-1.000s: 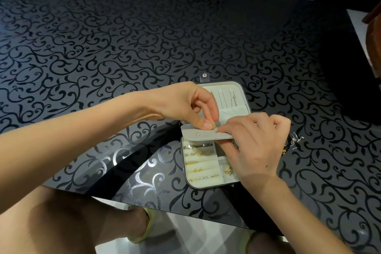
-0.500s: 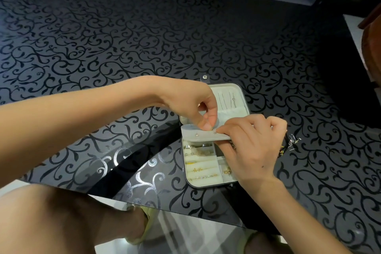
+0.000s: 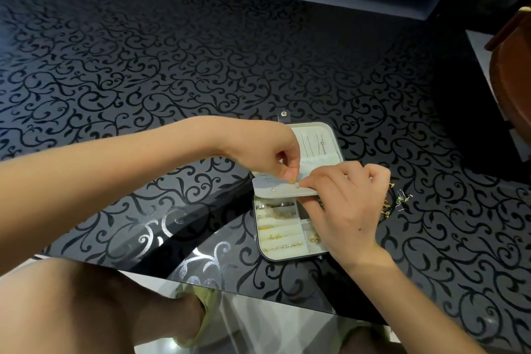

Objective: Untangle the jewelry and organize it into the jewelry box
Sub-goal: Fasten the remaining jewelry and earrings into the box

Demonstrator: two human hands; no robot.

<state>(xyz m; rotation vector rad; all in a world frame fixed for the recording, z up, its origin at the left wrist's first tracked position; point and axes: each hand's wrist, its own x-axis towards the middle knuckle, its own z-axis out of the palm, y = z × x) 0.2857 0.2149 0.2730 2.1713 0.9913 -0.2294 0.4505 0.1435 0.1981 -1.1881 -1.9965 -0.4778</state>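
Note:
A small grey jewelry box (image 3: 260,241) lies open on the black patterned table, its lid flat behind it. Gold rings and chains sit in its cream rolls and side compartments. A cream earring flap (image 3: 275,191) spans the box's middle, with a tiny stud in it. My left hand (image 3: 273,152) pinches something very small at the flap's upper edge. My right hand (image 3: 342,201) holds the flap's right end, fingers curled around it. A tangle of jewelry (image 3: 398,201) with gold and green bits lies on the table just right of my right hand, partly hidden by it.
The glossy table (image 3: 172,80) has its front edge close to me, with my knees below it. A brown chair (image 3: 511,72) stands at the far right. A grey ledge runs along the table's far side.
Both hands stay on the earring flap. My left thumb and forefinger have shifted slightly along its upper edge. The view has tilted a little.

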